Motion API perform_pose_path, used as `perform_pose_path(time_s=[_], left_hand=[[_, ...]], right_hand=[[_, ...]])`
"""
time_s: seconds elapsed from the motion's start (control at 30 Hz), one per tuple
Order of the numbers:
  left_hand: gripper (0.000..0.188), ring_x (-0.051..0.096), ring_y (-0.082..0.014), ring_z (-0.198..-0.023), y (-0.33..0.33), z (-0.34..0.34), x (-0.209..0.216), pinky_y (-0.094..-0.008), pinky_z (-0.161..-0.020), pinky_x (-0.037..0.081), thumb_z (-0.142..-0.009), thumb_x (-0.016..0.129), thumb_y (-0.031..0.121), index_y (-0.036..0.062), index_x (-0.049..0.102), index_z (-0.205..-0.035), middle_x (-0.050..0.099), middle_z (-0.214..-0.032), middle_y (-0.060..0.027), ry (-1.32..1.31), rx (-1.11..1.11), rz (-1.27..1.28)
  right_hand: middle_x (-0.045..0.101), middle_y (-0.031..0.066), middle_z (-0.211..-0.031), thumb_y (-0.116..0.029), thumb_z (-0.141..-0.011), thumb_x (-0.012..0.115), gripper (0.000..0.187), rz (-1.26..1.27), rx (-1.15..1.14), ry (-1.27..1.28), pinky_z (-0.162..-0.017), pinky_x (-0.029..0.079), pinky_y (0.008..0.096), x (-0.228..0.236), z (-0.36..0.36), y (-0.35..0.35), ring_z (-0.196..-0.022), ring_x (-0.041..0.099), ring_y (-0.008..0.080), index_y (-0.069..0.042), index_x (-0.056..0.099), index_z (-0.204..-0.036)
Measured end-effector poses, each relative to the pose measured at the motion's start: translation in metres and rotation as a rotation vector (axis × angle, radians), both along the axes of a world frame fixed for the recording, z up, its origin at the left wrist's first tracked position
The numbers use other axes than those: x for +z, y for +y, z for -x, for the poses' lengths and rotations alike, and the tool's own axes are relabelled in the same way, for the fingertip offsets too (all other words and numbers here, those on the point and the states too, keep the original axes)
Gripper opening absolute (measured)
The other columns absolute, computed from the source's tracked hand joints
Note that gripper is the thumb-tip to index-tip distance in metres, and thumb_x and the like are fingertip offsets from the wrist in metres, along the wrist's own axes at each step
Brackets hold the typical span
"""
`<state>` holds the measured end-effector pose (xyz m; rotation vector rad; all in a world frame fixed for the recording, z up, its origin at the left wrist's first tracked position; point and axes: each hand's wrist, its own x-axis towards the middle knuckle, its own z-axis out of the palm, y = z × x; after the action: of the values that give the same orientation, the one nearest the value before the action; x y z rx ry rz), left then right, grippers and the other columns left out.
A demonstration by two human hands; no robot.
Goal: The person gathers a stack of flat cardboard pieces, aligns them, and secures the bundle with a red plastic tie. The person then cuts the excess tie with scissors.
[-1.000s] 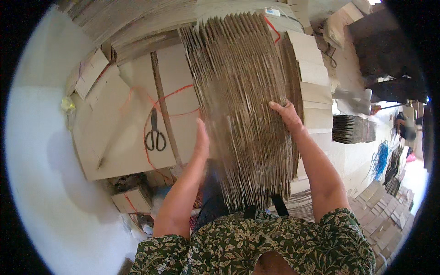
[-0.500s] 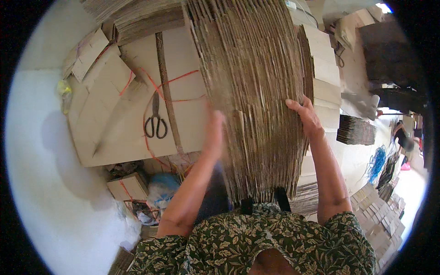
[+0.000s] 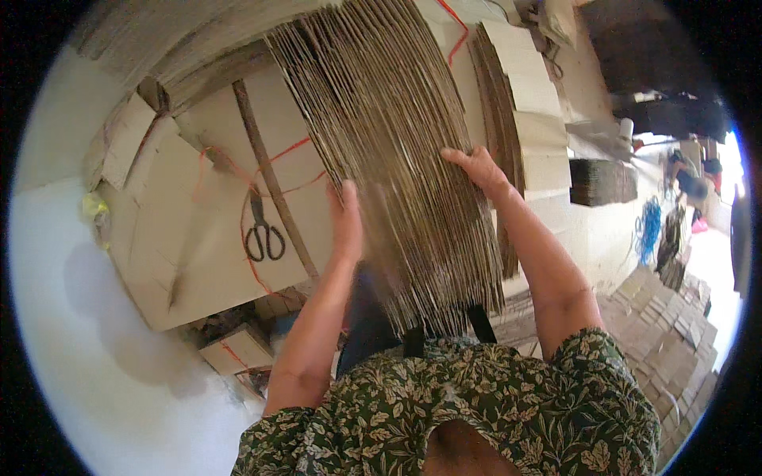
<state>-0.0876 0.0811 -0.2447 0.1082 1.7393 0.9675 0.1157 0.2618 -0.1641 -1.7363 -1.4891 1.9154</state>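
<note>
A long stack of thin brown cardboard sheets (image 3: 389, 159), standing on edge, runs from near my waist to the far side. My left hand (image 3: 346, 222) presses flat against its left side, thumb up. On the other side my right hand (image 3: 480, 170) bears against the stack, its thumb over the top edges. The sheets are squeezed between both palms; the fingers under the right side are hidden. Left of the stack, black-handled scissors (image 3: 263, 240) lie on a pale cardboard surface (image 3: 198, 262), beside red twine (image 3: 295, 151) and a dark strip (image 3: 266, 159).
Beyond my right hand stands another row of cardboard (image 3: 502, 119) with pale sheets (image 3: 541, 151) beside it. Farther right are a small dark stack (image 3: 603, 182), blue rope (image 3: 648, 226) and cardboard pieces (image 3: 671, 317) low down. A person (image 3: 686, 178) is in the background. A box (image 3: 234, 353) sits lower left.
The stack has shifted left and now leans that way, leaving a wider gap to the cardboard row on its right. Both hands have moved left with it; the view has shifted too.
</note>
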Motion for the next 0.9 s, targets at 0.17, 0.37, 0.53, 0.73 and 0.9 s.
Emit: perform_pose_path(time_s=[0.17,0.37,0.53,0.73,0.9], left_hand=[[0.076,0.030,-0.0277,-0.138,0.008,-0.024,0.034,-0.0372,-0.113,0.023,-0.095,0.054,0.038,-0.0005,0.016,-0.149,0.029,-0.150,-0.0166,0.062,0.034,-0.230],[0.082,0.032,-0.0290,-0.136,-0.006,-0.019,0.038,-0.0366,-0.112,0.025,-0.094,0.057,0.039,-0.0022,0.012,-0.149,0.029,-0.150,-0.0193,0.081,-0.068,-0.085],[0.084,0.020,-0.0305,-0.142,-0.010,0.001,0.053,-0.0399,-0.114,0.020,-0.095,0.054,0.039,-0.0002,0.005,-0.150,0.017,-0.154,-0.0204,0.318,-0.267,-0.094],[0.071,0.003,-0.0365,-0.145,0.015,0.014,0.049,-0.0539,-0.114,0.010,-0.096,0.053,0.028,0.0038,0.014,-0.150,0.007,-0.157,-0.0189,1.109,-0.631,-0.334],[0.065,0.005,-0.0351,-0.146,0.084,-0.016,0.071,-0.0581,-0.113,0.005,-0.095,0.053,0.037,0.0085,0.028,-0.148,0.010,-0.158,-0.0137,1.263,-0.926,-0.426]], right_hand=[[0.065,0.0081,-0.107,-0.037,-0.081,0.074,0.061,-0.034,-0.032,0.061,-0.086,0.050,0.0344,-0.034,-0.033,-0.005,-0.094,0.061,0.0168,0.002,0.054,-0.125],[0.064,0.0063,-0.112,-0.034,-0.079,0.077,0.063,0.040,-0.112,0.119,-0.090,0.047,0.0344,-0.035,-0.045,-0.038,-0.100,0.059,0.0165,-0.001,0.054,-0.127],[0.064,0.0066,-0.108,-0.032,-0.079,0.076,0.057,-0.002,-0.157,0.184,-0.089,0.047,0.0336,-0.030,-0.043,-0.037,-0.097,0.059,0.0167,0.000,0.057,-0.123],[0.063,0.0087,-0.115,-0.025,-0.080,0.077,0.062,-0.018,-0.141,0.220,-0.095,0.045,0.0334,-0.035,-0.052,-0.032,-0.104,0.058,0.0169,0.003,0.051,-0.128],[0.063,0.0099,-0.116,-0.027,-0.079,0.078,0.064,-0.067,-0.057,0.136,-0.095,0.045,0.0331,-0.033,-0.049,-0.031,-0.105,0.057,0.0172,0.002,0.049,-0.130]])
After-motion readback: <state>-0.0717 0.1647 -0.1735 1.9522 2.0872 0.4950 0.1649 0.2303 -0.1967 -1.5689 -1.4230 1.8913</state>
